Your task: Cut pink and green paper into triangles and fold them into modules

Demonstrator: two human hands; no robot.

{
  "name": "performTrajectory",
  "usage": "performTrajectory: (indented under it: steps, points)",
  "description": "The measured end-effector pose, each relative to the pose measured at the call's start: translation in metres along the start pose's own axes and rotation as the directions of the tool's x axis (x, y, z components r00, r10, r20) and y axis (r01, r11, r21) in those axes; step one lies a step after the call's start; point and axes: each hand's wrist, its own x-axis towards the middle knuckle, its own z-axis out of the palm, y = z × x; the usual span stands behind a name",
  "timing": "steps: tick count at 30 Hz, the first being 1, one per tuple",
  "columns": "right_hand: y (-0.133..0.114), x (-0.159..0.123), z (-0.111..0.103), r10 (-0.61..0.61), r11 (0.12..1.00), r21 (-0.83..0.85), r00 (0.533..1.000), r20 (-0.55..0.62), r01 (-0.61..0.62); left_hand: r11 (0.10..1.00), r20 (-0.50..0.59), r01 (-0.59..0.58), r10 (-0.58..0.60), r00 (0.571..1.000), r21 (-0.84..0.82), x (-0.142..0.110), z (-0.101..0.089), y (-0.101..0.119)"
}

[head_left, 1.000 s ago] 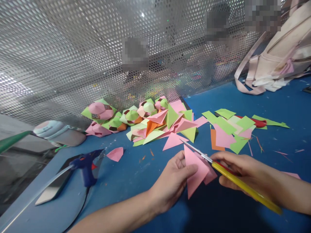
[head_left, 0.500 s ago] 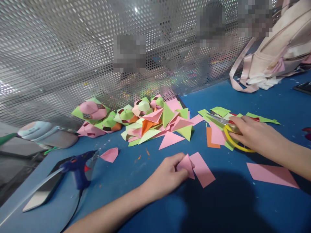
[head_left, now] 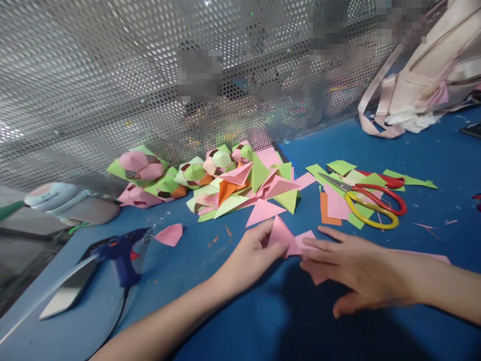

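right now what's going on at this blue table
A person is handling pink paper at the blue table. The left hand pinches a folded pink piece; the right hand is spread over a flat pink slip beside it, though whether it presses down is unclear. The red-and-yellow-handled scissors lie on paper pieces. Folded paper shapes sit along the perforated panel, with a blue glue gun at left.

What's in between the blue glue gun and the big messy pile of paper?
A small pink paper piece lies between the glue gun and the paper pile, on the blue table; orange scraps lie farther right. The head view shows this.
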Motion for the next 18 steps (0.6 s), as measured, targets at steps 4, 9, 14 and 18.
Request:
performTrajectory:
  steps: [4, 9, 14, 18]
  points:
    - [0.032, -0.016, 0.000, 0.348, 0.912, -0.184, 0.930, -0.120, -0.366, 0.955, -0.095, 0.030, -0.060, 0.994, -0.294, 0.011, -0.003, -0.006]
    - [0.040, -0.017, -0.021, 0.439, 0.829, -0.275, 0.872, -0.218, -0.487, 0.909, -0.138, 0.012, -0.077, 0.987, -0.417, 0.018, -0.005, -0.010]
    - [0.022, -0.006, -0.023, 0.348, 0.885, -0.231, 0.905, -0.246, -0.403, 0.989, -0.226, -0.003, -0.031, 0.974, -0.147, 0.022, -0.012, -0.013]
    - [0.019, -0.006, -0.018, 0.301, 0.907, -0.225, 0.922, -0.245, -0.356, 0.956, -0.290, -0.123, 0.201, 0.936, 0.267, 0.032, -0.029, -0.023]
